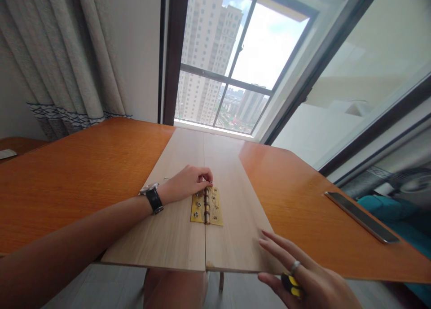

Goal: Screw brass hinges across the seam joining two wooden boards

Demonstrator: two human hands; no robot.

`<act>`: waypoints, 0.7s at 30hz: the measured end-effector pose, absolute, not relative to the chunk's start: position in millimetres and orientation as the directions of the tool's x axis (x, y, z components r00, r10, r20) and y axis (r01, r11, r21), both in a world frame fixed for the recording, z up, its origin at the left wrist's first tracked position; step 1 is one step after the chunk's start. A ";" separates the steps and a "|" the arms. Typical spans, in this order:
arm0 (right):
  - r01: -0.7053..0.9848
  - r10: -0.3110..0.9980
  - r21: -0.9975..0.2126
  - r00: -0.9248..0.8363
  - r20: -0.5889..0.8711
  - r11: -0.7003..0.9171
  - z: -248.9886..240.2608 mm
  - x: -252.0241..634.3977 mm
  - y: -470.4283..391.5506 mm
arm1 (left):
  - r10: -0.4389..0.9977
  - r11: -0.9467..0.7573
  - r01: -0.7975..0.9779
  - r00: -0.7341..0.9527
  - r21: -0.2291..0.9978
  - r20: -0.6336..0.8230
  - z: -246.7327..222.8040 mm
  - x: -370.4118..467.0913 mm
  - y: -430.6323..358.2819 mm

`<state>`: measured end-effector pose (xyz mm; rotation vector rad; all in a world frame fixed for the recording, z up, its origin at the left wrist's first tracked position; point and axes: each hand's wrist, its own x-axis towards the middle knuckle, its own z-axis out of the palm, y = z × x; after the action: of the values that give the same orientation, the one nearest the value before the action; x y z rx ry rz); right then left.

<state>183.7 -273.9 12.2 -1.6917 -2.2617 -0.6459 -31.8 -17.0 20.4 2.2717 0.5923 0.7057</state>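
Note:
A brass hinge (207,208) lies opened flat across the seam between two pale wooden boards (182,241). Screw heads sit in its left leaf; the right leaf shows bare holes. My left hand (191,181), with a watch (154,197) on its wrist, pinches a small screw (211,183) by the hinge's far right corner. At the boards' near right edge, my right hand (303,268) has its fingers stretched over the wood. It keeps a black-and-yellow screwdriver (292,285) in the palm by the thumb, with only the handle showing.
The boards lie on an orange-brown wooden table (101,165). A phone (362,217) rests near its right edge. A small thin piece (166,179) lies on the left board behind my wrist. A window (232,67) and grey curtain (67,53) stand beyond.

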 end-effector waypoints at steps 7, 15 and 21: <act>0.961 0.900 0.196 -0.253 0.354 0.193 -3.6 206.6 -288.0 | 0.577 -0.672 0.212 0.751 0.710 0.322 22.5 -31.9 -17.7; 0.969 0.888 0.224 -0.194 0.416 0.107 -28.4 201.8 -292.9 | 0.578 -0.653 0.206 0.758 0.729 0.303 22.8 -32.2 -17.2; 0.964 0.881 0.238 -0.213 0.422 0.120 -26.7 199.9 -291.2 | 0.584 -0.650 0.214 0.754 0.729 0.300 21.9 -31.7 -18.2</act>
<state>199.9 -291.2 -26.7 -1.8479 -2.2112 -0.6965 -31.7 -18.2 21.9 2.2518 0.5954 0.6860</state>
